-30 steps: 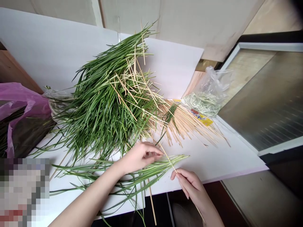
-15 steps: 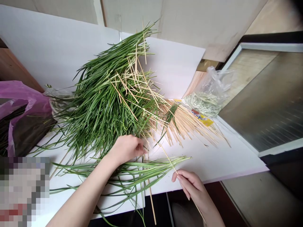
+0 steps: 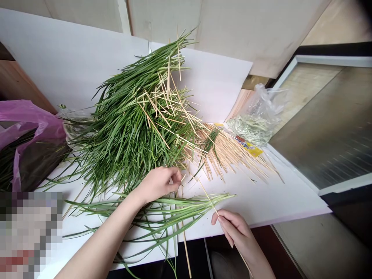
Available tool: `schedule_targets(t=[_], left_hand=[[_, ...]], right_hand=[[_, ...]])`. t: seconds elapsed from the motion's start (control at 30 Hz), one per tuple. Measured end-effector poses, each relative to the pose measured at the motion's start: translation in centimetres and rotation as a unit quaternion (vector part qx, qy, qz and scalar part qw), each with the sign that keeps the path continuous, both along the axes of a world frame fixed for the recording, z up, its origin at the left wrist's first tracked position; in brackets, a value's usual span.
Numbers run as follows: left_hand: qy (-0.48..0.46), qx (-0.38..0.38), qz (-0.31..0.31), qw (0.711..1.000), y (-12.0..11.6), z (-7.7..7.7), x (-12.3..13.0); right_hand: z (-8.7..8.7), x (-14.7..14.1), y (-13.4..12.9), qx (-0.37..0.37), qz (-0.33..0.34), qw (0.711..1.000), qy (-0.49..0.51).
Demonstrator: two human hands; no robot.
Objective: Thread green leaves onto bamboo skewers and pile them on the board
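Note:
My right hand (image 3: 234, 226) pinches a thin bamboo skewer (image 3: 207, 195); its upper part slants away toward the skewer pile and its lower end runs back along my wrist. My left hand (image 3: 161, 182) is closed in a pinch above a loose row of long green chives (image 3: 186, 211). A small pale tip shows at its fingertips, too small to name. The chive stalks point right, near my right fingers. Beneath them another skewer (image 3: 186, 248) sticks out over the table's front edge.
A big heap of chives (image 3: 124, 128) with skewers on top fills the back of the white table (image 3: 279, 197). Many loose skewers (image 3: 232, 153) fan out to its right. A clear bag (image 3: 252, 124) stands behind them, a purple bag (image 3: 43, 124) at left. A glass-panelled frame is at right.
My left fingers have lifted and curled slightly, and a small pale tip now shows at them. My right hand keeps its hold on the skewer. The view has shifted slightly.

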State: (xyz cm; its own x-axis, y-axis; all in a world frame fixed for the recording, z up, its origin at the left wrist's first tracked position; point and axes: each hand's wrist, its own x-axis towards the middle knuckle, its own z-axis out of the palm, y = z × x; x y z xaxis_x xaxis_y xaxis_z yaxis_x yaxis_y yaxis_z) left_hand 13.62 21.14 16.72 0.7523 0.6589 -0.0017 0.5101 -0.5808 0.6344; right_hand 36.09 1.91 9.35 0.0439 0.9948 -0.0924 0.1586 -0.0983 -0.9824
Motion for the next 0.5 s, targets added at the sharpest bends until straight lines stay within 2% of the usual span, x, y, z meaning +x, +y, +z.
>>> schedule_targets(t=[0.07, 0.17, 0.27, 0.4, 0.5], left_hand=[[-0.081, -0.037, 0.024, 0.996, -0.1, -0.3, 0.4], [-0.199, -0.11, 0.045, 0.973, -0.3, -1.1, 1.1], [-0.255, -0.174, 0.037, 0.95, -0.2, -2.0, 1.5], [-0.194, -0.191, 0.01, 0.962, 0.3, -2.3, 1.1], [-0.095, -0.148, 0.009, 0.984, 0.5, -1.8, 0.7]], right_hand=[[0.0, 0.0, 0.0, -0.001, -0.001, 1.0, -0.002], [0.0, 0.0, 0.0, 0.001, 0.002, 1.0, 0.0], [0.1, 0.0, 0.1, 0.0, 0.005, 1.0, 0.003], [0.2, 0.0, 0.0, 0.001, 0.006, 1.0, 0.0], [0.2, 0.0, 0.0, -0.003, 0.001, 1.0, 0.001]])
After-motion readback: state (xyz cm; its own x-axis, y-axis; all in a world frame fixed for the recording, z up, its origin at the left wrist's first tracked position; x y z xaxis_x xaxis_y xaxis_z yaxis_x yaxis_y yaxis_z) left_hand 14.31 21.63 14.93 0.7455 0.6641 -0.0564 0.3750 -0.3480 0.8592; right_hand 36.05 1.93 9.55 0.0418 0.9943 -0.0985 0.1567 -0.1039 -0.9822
